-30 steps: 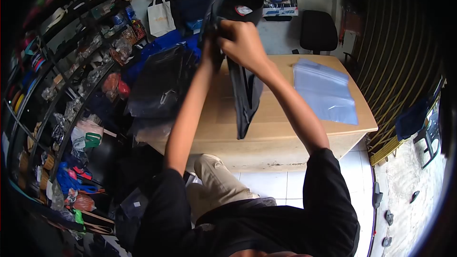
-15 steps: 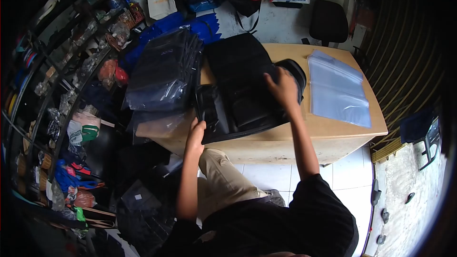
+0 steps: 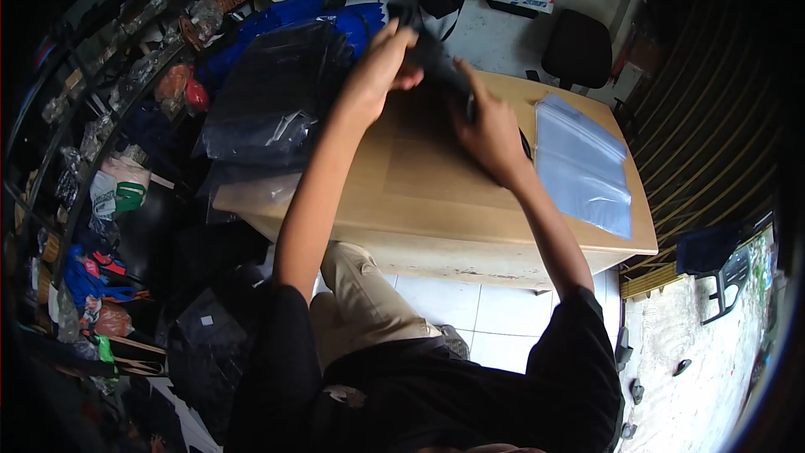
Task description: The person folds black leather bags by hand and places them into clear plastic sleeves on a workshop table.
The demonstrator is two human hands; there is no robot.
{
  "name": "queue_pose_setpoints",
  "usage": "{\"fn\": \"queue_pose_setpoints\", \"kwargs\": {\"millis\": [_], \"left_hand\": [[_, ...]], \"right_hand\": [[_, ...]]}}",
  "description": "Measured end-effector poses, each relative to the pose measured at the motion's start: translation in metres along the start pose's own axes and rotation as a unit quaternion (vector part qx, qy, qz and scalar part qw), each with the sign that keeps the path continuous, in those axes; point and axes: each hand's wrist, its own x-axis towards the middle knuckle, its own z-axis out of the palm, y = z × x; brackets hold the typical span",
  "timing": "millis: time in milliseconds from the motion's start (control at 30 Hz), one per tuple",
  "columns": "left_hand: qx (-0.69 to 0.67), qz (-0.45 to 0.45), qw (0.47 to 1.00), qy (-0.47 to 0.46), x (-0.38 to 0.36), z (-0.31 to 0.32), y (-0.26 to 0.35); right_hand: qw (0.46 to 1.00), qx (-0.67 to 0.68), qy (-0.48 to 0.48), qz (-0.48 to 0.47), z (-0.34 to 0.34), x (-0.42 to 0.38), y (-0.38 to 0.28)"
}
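A black bag (image 3: 432, 59), blurred by motion, is raised on edge over the far side of the wooden table (image 3: 402, 193). My left hand (image 3: 381, 71) is closed on its upper left edge, fingers curled around it. On the bag's right side is my right hand (image 3: 495, 130), its index finger stretched along the black material and the other fingers bent against it. Part of the bag hides behind both hands. To the left of my left forearm lies a stack of black bags in clear plastic (image 3: 264, 96).
Clear plastic sleeves (image 3: 581, 172) lie on the table's right end. Shelves (image 3: 126, 109) crowded with wrapped goods line the left. Behind the table stands a dark chair (image 3: 577, 50). More black plastic-wrapped items (image 3: 210, 352) sit on the floor at lower left.
The bag, which lay open near the table's front edge, has been lifted and swung to the far side. My left hand moved up and away from me with it. The view shifted slightly.
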Motion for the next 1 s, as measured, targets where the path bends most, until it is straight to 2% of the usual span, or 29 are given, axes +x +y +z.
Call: {"fn": "queue_pose_setpoints", "kwargs": {"millis": [33, 67, 100, 133, 167, 233, 267, 300, 333, 400, 433, 467, 500, 533, 600, 633, 667, 700, 733, 767, 800, 833, 867, 933, 967, 1000], "left_hand": [[-0.049, 0.061, 0.994, -0.070, 0.015, 0.010, 0.019], [0.025, 0.233, 0.970, -0.057, 0.020, 0.029, 0.040], [0.065, 0.288, 0.955, -0.007, 0.019, 0.037, 0.032], [0.105, 0.340, 0.934, 0.042, 0.016, 0.041, 0.016], [0.043, 0.333, 0.940, 0.067, -0.001, 0.047, -0.005], [0.039, 0.270, 0.960, 0.061, -0.054, 0.050, -0.058], [0.022, 0.194, 0.979, 0.055, -0.084, 0.053, -0.087], [0.023, 0.132, 0.989, 0.056, -0.110, 0.055, -0.114], [0.019, 0.112, 0.991, 0.070, -0.130, 0.056, -0.147], [0.028, -0.037, 0.993, 0.105, -0.170, 0.061, -0.186], [0.028, -0.037, 0.993, 0.109, -0.176, 0.061, -0.187], [-0.080, -0.118, 0.980, 0.140, -0.181, 0.061, -0.186], [-0.186, -0.196, 0.948, 0.168, -0.183, 0.060, -0.185], [-0.206, -0.196, 0.945, 0.163, -0.178, 0.051, -0.188], [-0.130, -0.139, 0.959, 0.209, -0.159, 0.035, -0.195], [-0.027, -0.081, 0.976, 0.202, -0.150, 0.024, -0.202], [0.077, -0.022, 0.979, 0.190, -0.140, 0.015, -0.212], [0.158, 0.039, 0.957, 0.240, -0.129, 0.012, -0.227], [0.159, 0.039, 0.957, 0.240, -0.124, 0.010, -0.218], [0.029, -0.062, 0.970, 0.232, -0.118, 0.007, -0.202], [-0.103, -0.162, 0.957, 0.217, -0.114, 0.005, -0.188], [-0.176, -0.172, 0.942, 0.230, -0.110, 0.004, -0.184], [-0.186, -0.147, 0.929, 0.283, -0.106, 0.008, -0.176], [-0.221, -0.126, 0.935, 0.248, -0.100, -0.001, -0.178], [-0.220, -0.125, 0.935, 0.247, -0.099, -0.001, -0.179], [-0.195, -0.121, 0.934, 0.272, -0.099, -0.002, -0.180]], "right_hand": [[0.997, 0.008, 0.052, 0.051, 0.001, 0.031, 0.010], [0.960, 0.151, 0.164, 0.172, -0.015, 0.092, 0.041], [0.895, 0.338, 0.209, 0.202, -0.018, 0.116, 0.059], [0.792, 0.511, 0.246, 0.225, -0.016, 0.128, 0.074], [0.792, 0.512, 0.247, 0.223, -0.007, 0.132, 0.094], [0.679, 0.581, 0.425, 0.147, 0.011, 0.138, 0.125], [0.663, 0.582, 0.443, 0.159, 0.002, 0.110, 0.092], [0.632, 0.605, 0.444, 0.193, 0.008, 0.089, 0.092], [0.610, 0.670, 0.399, 0.141, 0.018, 0.059, 0.092], [0.549, 0.712, 0.377, 0.224, 0.029, -0.003, 0.069], [0.535, 0.710, 0.371, 0.269, 0.043, -0.033, 0.072], [0.519, 0.707, 0.364, 0.314, 0.059, -0.060, 0.079], [0.481, 0.727, 0.366, 0.325, 0.071, -0.084, 0.081], [0.442, 0.745, 0.369, 0.336, 0.078, -0.102, 0.082], [0.431, 0.752, 0.359, 0.346, 0.072, -0.121, 0.076], [0.419, 0.760, 0.351, 0.352, 0.069, -0.126, 0.072], [0.428, 0.760, 0.335, 0.356, 0.065, -0.128, 0.075], [0.443, 0.767, 0.308, 0.348, 0.061, -0.128, 0.080], [0.457, 0.773, 0.282, 0.338, 0.057, -0.128, 0.082], [0.457, 0.774, 0.283, 0.336, 0.052, -0.125, 0.075], [0.483, 0.758, 0.281, 0.336, 0.048, -0.123, 0.068], [0.510, 0.742, 0.278, 0.336, 0.044, -0.121, 0.064], [0.511, 0.742, 0.279, 0.332, 0.044, -0.122, 0.066], [0.534, 0.696, 0.285, 0.386, 0.045, -0.131, 0.068], [0.559, 0.676, 0.262, 0.402, 0.042, -0.138, 0.067], [0.558, 0.676, 0.263, 0.402, 0.040, -0.142, 0.066]]}}
